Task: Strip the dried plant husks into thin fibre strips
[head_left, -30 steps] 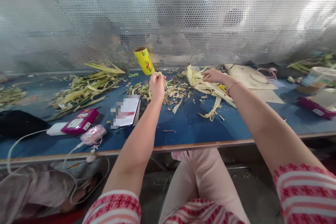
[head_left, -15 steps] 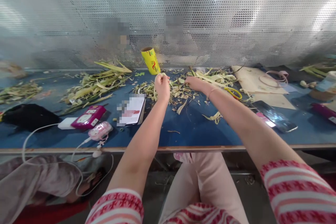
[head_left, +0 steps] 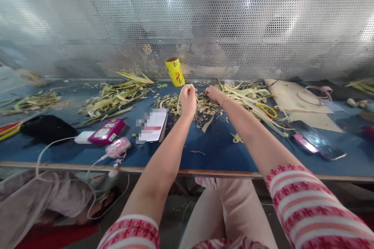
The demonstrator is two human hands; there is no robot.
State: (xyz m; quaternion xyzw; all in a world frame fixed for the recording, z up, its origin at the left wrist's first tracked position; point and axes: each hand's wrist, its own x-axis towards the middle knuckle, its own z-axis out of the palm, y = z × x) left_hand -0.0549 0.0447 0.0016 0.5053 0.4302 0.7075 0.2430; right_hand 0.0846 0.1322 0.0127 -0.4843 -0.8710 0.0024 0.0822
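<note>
My left hand [head_left: 188,100] is closed above a pile of dry plant scraps [head_left: 206,106]. A bit of something pale shows at the top of its fingers, too small to name. To its right, my right hand [head_left: 214,94] reaches to the back of the pile. Its fingers are bent together at the scraps, and what they hold, if anything, is hidden. Long pale green leaf strips [head_left: 248,95] lie beside the right wrist. A yellow tube [head_left: 175,74] stands tilted behind the left hand.
A phone [head_left: 153,126] lies left of my forearm, near a purple box [head_left: 106,131], a pink case [head_left: 118,148] and a white cable. More leaves [head_left: 119,95] lie at left. A dark phone [head_left: 321,142] and brown paper [head_left: 292,95] are at right. A perforated metal panel [head_left: 233,19] closes the back.
The view has shifted, so the table's things appear farther right. My right hand has come slightly closer to the left, and its forearm has swung inward. The left hand stays closed.
</note>
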